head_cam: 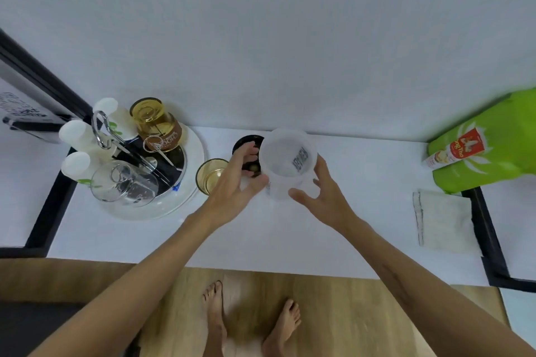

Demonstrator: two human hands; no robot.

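One white table (pixel 290 235), pale wall (pixel 261 38), cup (pixel 287 165)

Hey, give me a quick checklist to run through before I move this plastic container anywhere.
1. Right hand curled round the plastic container: ok.
2. Left hand grip: thumb on the container wall, fingers over the black dish; firm hold cannot tell.
3. Container's open top faces up, nothing seen inside: ok.
4. Amber glass sits right beside the left hand and may get knocked: not ok.
5. Bare table in front of the container for setting it down: ok.
6. Container resting on the table or already lifted: cannot tell.
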